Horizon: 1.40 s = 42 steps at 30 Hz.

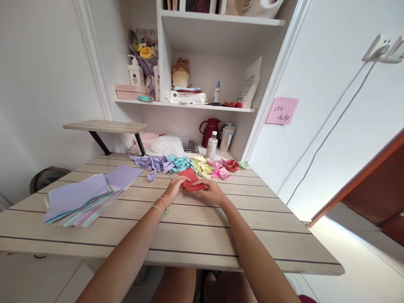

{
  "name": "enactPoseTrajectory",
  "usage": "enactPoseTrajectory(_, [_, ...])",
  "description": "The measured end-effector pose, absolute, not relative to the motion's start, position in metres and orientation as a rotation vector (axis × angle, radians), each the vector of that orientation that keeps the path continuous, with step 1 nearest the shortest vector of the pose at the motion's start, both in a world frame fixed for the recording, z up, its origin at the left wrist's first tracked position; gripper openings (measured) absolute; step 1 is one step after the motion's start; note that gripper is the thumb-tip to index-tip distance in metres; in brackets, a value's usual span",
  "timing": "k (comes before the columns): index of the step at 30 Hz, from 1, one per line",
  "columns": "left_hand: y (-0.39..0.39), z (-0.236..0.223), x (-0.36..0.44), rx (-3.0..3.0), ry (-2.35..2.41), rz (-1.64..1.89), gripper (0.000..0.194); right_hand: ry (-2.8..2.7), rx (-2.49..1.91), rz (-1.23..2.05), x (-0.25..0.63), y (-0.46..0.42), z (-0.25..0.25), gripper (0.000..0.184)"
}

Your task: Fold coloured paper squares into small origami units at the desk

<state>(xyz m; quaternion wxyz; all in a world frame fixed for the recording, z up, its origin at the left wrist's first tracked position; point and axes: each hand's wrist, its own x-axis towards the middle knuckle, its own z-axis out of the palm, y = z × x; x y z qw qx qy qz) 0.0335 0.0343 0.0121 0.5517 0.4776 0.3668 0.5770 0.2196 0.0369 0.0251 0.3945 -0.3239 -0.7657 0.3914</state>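
A sheet of red paper [188, 174], partly folded, is held between both hands above the middle of the wooden table [202, 235]. My left hand [175, 187] pinches its left edge, thumb on top. On the right side my right hand [211, 190] grips the paper, with fingers over and under it. The undersides of the fingers and of the paper are hidden. Just beyond lie folded paper pieces in groups: purple [156, 163], blue [180, 163], yellow [203, 166], pink [221, 172], red [232, 165] and green [244, 164].
A fanned stack of coloured paper [77, 198] lies on the table's left. Behind the folded pieces stand a clear bottle [212, 145], a red jug [210, 130] and a tumbler [227, 138]. A small raised shelf [105, 125] stands at the back left.
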Motion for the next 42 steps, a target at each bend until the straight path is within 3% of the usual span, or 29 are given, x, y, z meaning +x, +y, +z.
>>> enactPoseTrajectory(8, [0.03,0.017,0.04,1.227,0.92,1.43,0.041,-1.423,-0.859,1.159,0.219,0.045,0.019,0.036])
enactPoseTrajectory(13, [0.031,0.015,0.042,1.147,0.915,1.537,0.079,-1.435,-0.806,1.253,0.217,0.045,0.015,0.049])
enactPoseTrajectory(15, [0.032,0.015,0.041,1.113,0.903,1.519,0.075,-1.456,-0.806,1.264,0.218,0.046,0.013,0.042])
enactPoseTrajectory(18, [0.033,0.013,0.04,1.162,0.901,1.403,0.044,-1.483,-0.83,1.253,0.218,0.049,0.011,0.035])
enactPoseTrajectory(20, [0.033,0.012,0.039,1.207,0.928,1.33,0.035,-1.554,-0.879,1.14,0.22,0.05,0.011,0.032])
enactPoseTrajectory(24, [0.033,0.008,0.04,1.166,0.908,1.271,0.037,-1.65,-1.01,0.791,0.223,0.051,0.013,0.031])
enactPoseTrajectory(31, [0.037,0.007,0.038,1.207,0.816,1.36,0.044,-1.813,-0.711,1.072,0.22,0.044,0.017,0.063])
enactPoseTrajectory(33, [0.037,0.008,0.038,1.239,0.865,1.38,0.045,-1.853,-0.706,1.034,0.218,0.043,0.017,0.058])
enactPoseTrajectory(37, [0.034,0.01,0.042,1.232,0.866,1.369,0.058,-1.765,-0.859,0.913,0.217,0.043,0.017,0.03])
enactPoseTrajectory(39, [0.032,0.011,0.044,1.21,0.86,1.345,0.061,-1.673,-0.934,0.888,0.218,0.044,0.018,0.03])
enactPoseTrajectory(42, [0.031,0.011,0.044,1.193,0.866,1.35,0.052,-1.542,-0.901,0.974,0.219,0.046,0.018,0.03])
